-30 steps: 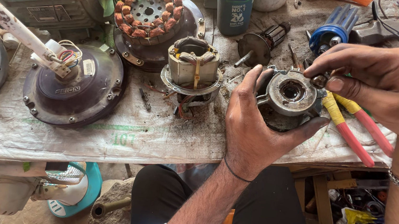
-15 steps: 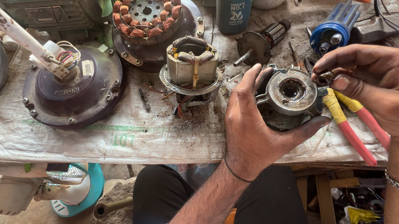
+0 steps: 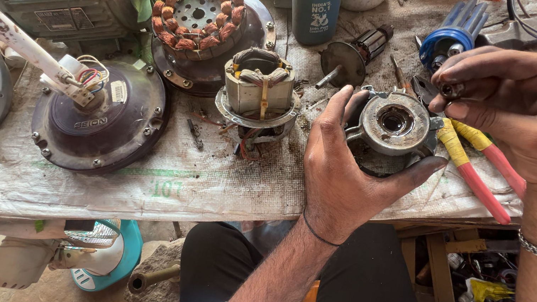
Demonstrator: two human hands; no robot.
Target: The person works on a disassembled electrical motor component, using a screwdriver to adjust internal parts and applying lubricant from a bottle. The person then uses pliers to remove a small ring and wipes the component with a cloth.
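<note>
Motor housing (image 3: 392, 131), round and rust-stained, sits cupped in your left hand (image 3: 343, 177) at the bench's front edge, just right of the wound stator (image 3: 258, 92), open bore facing up. Your right hand (image 3: 534, 107) hovers close above it, fingertips pinched on a small dark part (image 3: 452, 89). You seem to be at the fitting step; next comes lining that part over the bore. Since the earlier frame your right hand has drawn slightly up; the housing has stayed put.

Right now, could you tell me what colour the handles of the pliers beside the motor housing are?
The pliers have red and yellow handles, seen in the head view.
</note>
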